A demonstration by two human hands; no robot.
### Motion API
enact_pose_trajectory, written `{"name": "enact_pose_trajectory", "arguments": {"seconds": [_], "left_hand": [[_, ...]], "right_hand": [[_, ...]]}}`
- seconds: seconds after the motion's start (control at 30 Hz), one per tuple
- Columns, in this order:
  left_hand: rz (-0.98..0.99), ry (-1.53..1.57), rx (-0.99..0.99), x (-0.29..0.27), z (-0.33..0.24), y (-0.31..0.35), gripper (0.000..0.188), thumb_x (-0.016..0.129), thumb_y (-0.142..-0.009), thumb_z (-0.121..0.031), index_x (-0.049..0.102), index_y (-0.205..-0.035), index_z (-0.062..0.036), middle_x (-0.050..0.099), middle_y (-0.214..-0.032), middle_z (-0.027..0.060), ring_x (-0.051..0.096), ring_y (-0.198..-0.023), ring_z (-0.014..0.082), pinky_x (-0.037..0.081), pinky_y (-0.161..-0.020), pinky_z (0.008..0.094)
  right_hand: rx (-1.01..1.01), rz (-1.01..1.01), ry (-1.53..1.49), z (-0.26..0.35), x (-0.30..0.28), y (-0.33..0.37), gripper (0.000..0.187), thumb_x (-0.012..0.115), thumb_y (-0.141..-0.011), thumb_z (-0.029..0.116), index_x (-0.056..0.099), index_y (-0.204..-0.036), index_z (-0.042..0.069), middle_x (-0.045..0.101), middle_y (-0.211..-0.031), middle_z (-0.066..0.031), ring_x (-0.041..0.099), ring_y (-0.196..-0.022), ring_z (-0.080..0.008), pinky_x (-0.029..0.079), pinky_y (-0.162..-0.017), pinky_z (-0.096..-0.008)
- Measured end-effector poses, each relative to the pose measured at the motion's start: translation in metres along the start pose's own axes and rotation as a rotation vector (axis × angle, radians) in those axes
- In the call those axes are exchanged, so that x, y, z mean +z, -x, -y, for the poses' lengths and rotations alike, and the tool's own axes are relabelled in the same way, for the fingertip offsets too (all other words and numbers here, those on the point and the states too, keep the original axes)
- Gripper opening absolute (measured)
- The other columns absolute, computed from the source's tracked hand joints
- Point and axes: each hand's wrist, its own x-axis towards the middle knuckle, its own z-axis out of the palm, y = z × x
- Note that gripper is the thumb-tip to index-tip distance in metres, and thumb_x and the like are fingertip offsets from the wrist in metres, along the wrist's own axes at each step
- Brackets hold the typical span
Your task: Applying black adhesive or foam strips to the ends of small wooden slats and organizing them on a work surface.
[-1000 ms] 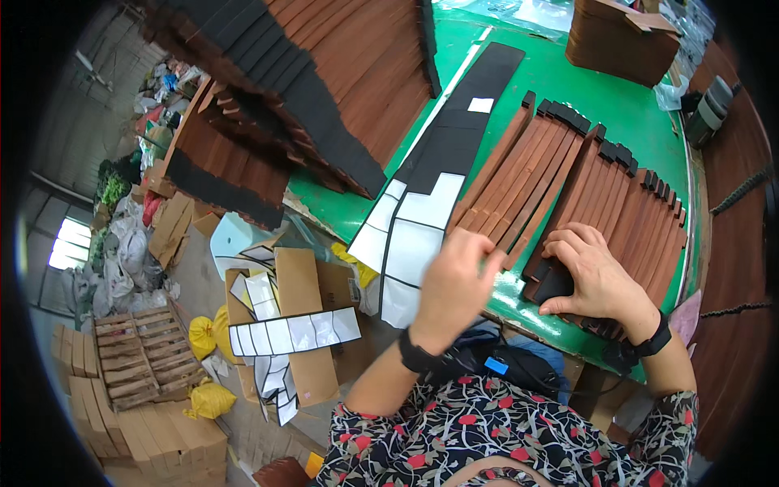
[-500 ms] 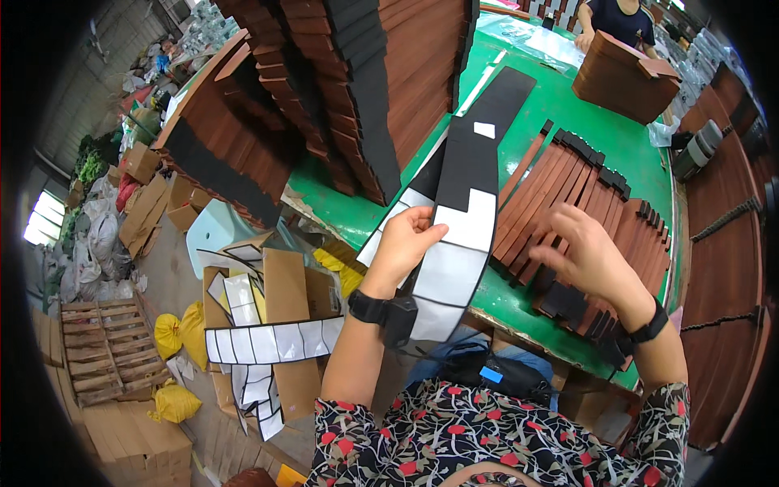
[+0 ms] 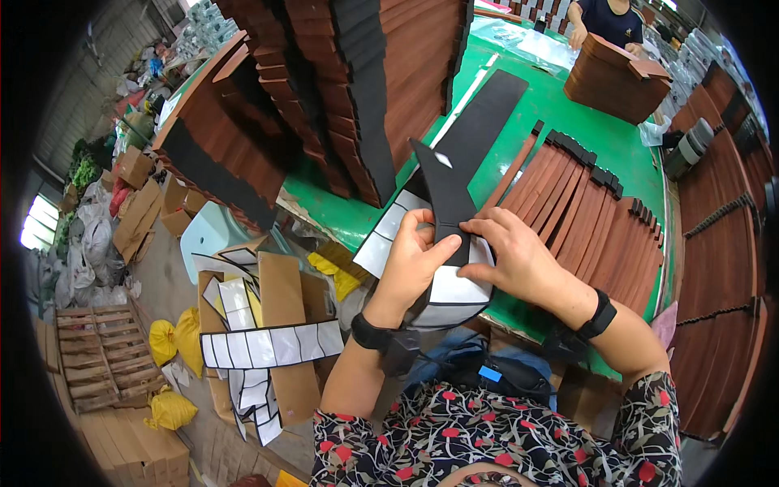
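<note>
The black-and-white strip (image 3: 448,191) is bent up between 2 hands, its white near end reaching the near edge of the green bench (image 3: 600,138). The left hand (image 3: 415,260) has its grip pinched on the strip's left edge; the right hand (image 3: 515,253) touches its right side (whether that grip is closed, I cannot tell). To the right, past a narrow green gap, lie brown slats (image 3: 560,195). Open bench spreads beyond them, up to a far brown stack (image 3: 617,81); a tall board stack (image 3: 414,73) crowds the left.
</note>
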Motion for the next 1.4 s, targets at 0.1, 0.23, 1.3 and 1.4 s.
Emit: {"name": "enact_pose_trajectory", "arguments": {"seconds": [0.1,0.23,1.3,1.4], "left_hand": [[-0.065,-0.101,0.045,0.007,0.007,-0.001,0.044,0.064,-0.095,0.0,0.038,-0.131,-0.0001,0.069,-0.11,0.0166,0.064,-0.102,0.0139,0.051,-0.09,0.029],[-0.098,-0.038,0.137,0.023,0.008,0.004,0.057,0.062,-0.095,0.001,0.032,-0.143,0.0,0.069,-0.111,0.0171,0.064,-0.104,0.0148,0.05,-0.092,0.0291],[0.25,-1.397,0.549,0.041,0.039,-0.003,0.072,0.083,-0.075,-0.034,0.055,-0.135,-0.0079,0.037,-0.156,0.0167,0.027,-0.149,0.0402,0.01,-0.115,0.0701],[0.259,-1.37,0.569,0.043,0.047,-0.007,0.075,0.086,-0.072,-0.03,0.054,-0.137,-0.0093,0.038,-0.155,0.0158,0.027,-0.148,0.0403,0.011,-0.115,0.071]], "right_hand": [[-0.037,-0.069,0.035,0.003,0.005,0.006,0.055,0.085,-0.069,0.015,0.061,-0.117,0.0,0.06,-0.109,-0.0162,0.06,-0.105,-0.0362,0.052,-0.089,-0.0426],[-0.004,-0.122,-0.003,-0.001,0.011,0.014,0.054,0.086,-0.068,0.011,0.059,-0.112,-0.001,0.059,-0.112,-0.0181,0.061,-0.103,-0.0346,0.054,-0.084,-0.0408],[0.444,-0.247,0.195,-0.01,-0.004,0.097,0.056,0.088,-0.065,0.012,0.063,-0.114,-0.001,0.06,-0.113,-0.0159,0.058,-0.108,-0.0359,0.048,-0.093,-0.0434],[0.431,-0.231,0.219,-0.011,-0.004,0.096,0.057,0.088,-0.065,0.013,0.063,-0.115,-0.001,0.06,-0.113,-0.0162,0.058,-0.107,-0.036,0.048,-0.092,-0.0437]]}}
